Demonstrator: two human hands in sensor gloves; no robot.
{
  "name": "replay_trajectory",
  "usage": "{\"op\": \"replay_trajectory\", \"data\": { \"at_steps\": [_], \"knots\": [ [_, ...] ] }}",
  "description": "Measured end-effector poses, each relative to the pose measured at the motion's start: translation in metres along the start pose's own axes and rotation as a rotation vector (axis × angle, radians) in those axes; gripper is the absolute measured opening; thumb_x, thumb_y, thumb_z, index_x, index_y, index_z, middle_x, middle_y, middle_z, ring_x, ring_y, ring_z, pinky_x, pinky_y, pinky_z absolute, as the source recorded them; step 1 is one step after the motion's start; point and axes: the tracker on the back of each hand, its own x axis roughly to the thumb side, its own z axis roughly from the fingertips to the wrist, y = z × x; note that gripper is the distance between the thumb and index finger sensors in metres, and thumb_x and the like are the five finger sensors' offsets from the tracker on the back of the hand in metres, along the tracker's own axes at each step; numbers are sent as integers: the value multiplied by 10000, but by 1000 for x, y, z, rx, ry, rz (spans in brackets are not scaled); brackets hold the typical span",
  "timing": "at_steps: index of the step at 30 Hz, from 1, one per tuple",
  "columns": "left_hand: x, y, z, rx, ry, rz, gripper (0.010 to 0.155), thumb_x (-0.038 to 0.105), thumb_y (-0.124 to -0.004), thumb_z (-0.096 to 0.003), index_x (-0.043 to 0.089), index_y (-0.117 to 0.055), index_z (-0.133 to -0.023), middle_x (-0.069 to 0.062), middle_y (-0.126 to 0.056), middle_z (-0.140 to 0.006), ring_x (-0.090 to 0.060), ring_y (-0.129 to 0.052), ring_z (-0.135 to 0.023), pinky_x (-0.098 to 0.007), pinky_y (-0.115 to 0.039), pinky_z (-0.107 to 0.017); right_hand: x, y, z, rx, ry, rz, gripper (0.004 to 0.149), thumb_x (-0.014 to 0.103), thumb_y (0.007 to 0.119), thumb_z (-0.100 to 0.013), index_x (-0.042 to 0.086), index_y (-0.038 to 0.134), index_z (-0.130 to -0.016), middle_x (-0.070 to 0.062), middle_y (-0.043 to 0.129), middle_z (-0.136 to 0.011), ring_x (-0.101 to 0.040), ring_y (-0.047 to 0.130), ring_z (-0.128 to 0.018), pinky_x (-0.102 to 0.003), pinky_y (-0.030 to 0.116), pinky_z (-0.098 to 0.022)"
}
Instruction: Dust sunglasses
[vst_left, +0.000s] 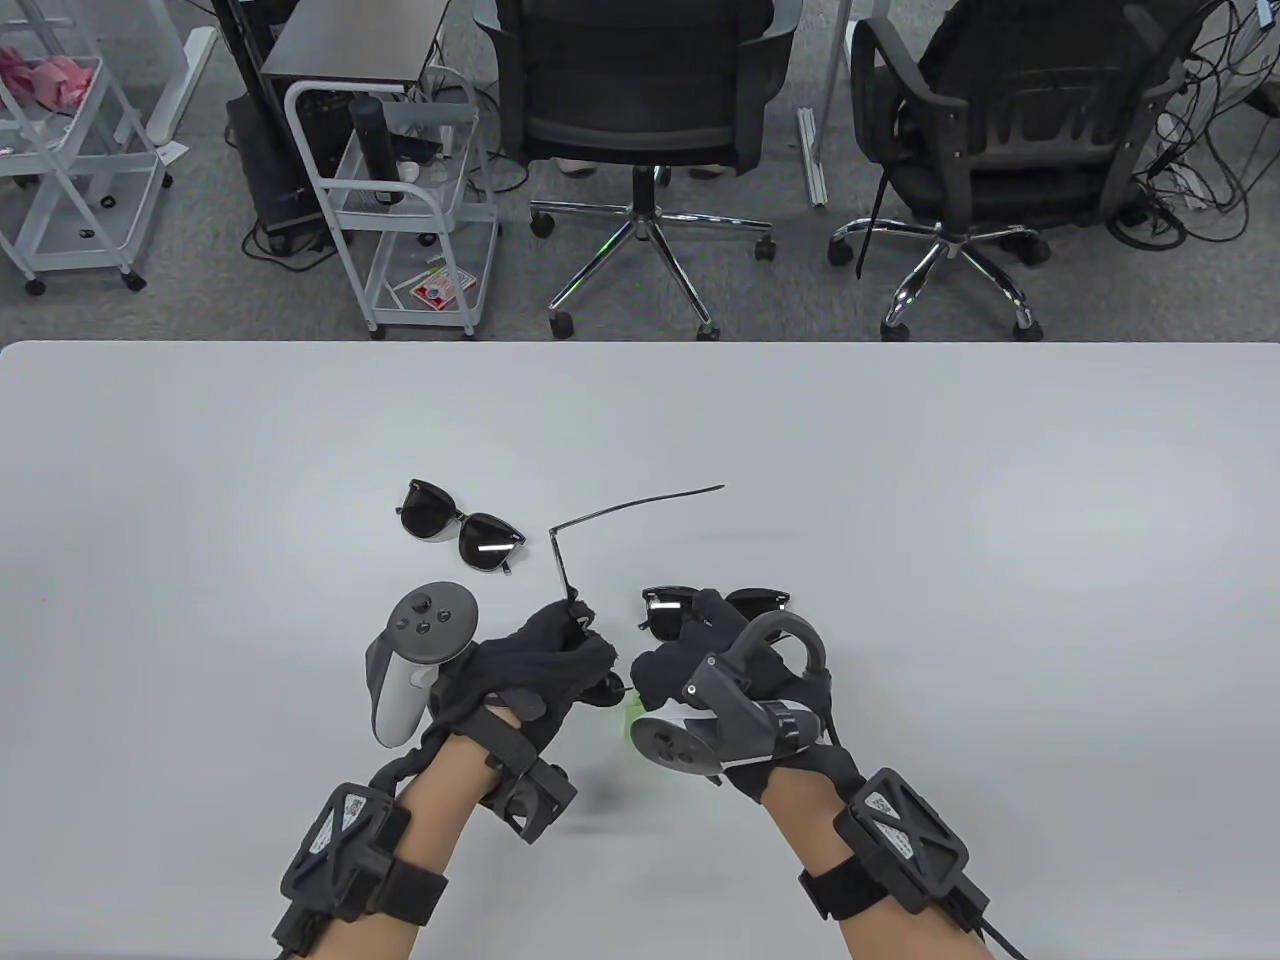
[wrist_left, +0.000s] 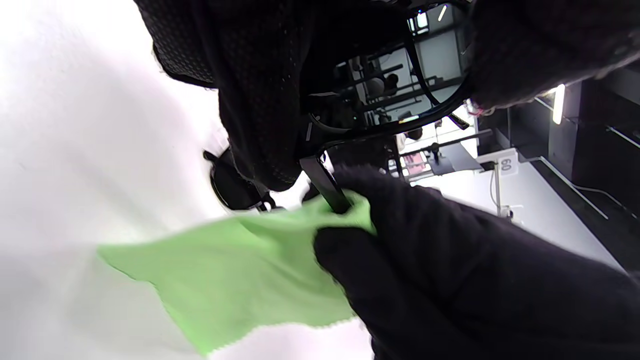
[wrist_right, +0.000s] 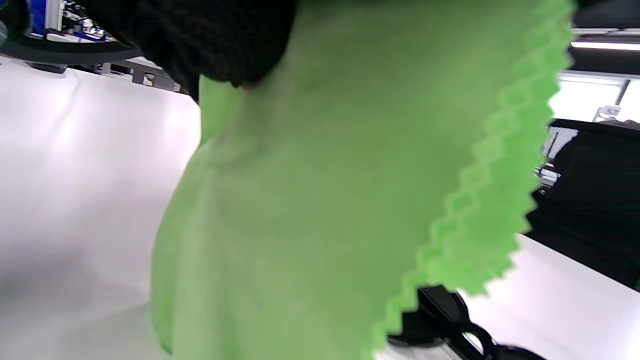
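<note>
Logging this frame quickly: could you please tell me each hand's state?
Left hand: holding the black sunglasses.
Right hand: fingers pinching the green cloth.

Glossy dark lenses on the sunglasses (vst_left: 462, 525) mirror a light; their bridge looks like thin metal. The green cloth (wrist_right: 320, 210) is matt, zigzag-edged. The worktop (vst_left: 900, 480) is smooth, matt white.

Table view: right hand (vst_left: 700, 665) covers the middle of the held sunglasses (vst_left: 665, 608), and the cloth (vst_left: 636, 716) shows only as a green sliver under it. Right wrist view: blurred cloth (wrist_right: 325, 200) fills the frame; only a dark frame piece shows at the bottom edge.
</note>
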Motion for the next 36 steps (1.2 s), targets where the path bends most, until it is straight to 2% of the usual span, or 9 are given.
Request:
{"op": "replay_trajectory", "data": {
  "at_steps": [9, 12, 14, 18, 22, 26, 30, 33, 36],
  "knots": [
    [-2, 16, 3, 57, 4, -69, 967, 694, -828, -342, 88, -533, -1036, -66, -796, -941, -212, -1138, -656, -417, -763, -671, -37, 18, 14, 120, 108, -5, 436, 359, 799, -414, 122, 943, -750, -44, 1072, -626, -275, 1081, -508, -635, 700, -590],
    [-1, 13, 2, 57, 4, -143, 966, 689, -828, -341, 91, -528, -1039, -68, -789, -947, -214, -1132, -664, -419, -757, -673, -34, 16, 15, 112, 89, 49, 453, 362, 801, -425, 146, 907, -809, -44, 1043, -754, -316, 1055, -646, -645, 680, -600],
    [-1, 13, 2, 56, 2, -181, 966, 690, -827, -342, 95, -525, -1041, -65, -785, -951, -212, -1128, -670, -420, -755, -673, -32, 9, 18, 63, 85, 42, 461, 365, 805, -427, 169, 881, -838, -39, 1001, -830, -356, 992, -754, -657, 649, -614],
    [-5, 15, 0, 67, 26, -231, 963, 690, -819, -348, 101, -513, -1046, -61, -775, -958, -211, -1118, -686, -424, -746, -676, -28, -25, 27, -130, 82, 9, 457, 369, 812, -424, 187, 888, -835, -34, 994, -845, -361, 969, -784, -661, 638, -619],
    [-8, 21, 0, 96, 37, -224, 964, 689, -816, -349, 108, -499, -1050, -58, -761, -970, -211, -1108, -702, -427, -738, -680, -25, -48, 29, -176, 81, -167, 426, 361, 836, -407, 159, 946, -765, -35, 1074, -675, -278, 1071, -584, -626, 701, -596],
    [-10, 27, 1, 128, 32, -198, 961, 685, -811, -354, 116, -483, -1055, -53, -749, -981, -209, -1099, -719, -428, -731, -686, -26, -38, 23, -72, 48, -551, 423, 348, 843, -405, 124, 956, -745, -49, 1085, -603, -271, 1079, -496, -612, 732, -568],
    [-11, 29, 2, 130, 31, -179, 961, 688, -805, -357, 120, -476, -1058, -50, -740, -988, -205, -1093, -729, -428, -728, -690, -23, 4, 14, 207, 45, -880, 426, 336, 844, -417, 95, 951, -752, -74, 1080, -604, -293, 1072, -492, -619, 727, -555],
    [-11, 28, 2, 122, 32, -174, 961, 688, -804, -357, 121, -474, -1059, -50, -739, -989, -206, -1090, -731, -430, -725, -691, -19, 37, 11, 398, 97, -869, 430, 331, 844, -421, 80, 944, -757, -87, 1076, -613, -314, 1066, -502, -623, 722, -546],
    [-11, 26, 2, 110, 33, -183, 960, 688, -802, -358, 123, -471, -1060, -49, -734, -993, -206, -1085, -737, -432, -720, -693, -18, 57, 10, 521, 150, -688, 440, 340, 842, -430, 80, 931, -773, -92, 1066, -644, -322, 1060, -531, -621, 717, -547]
  ]
}}
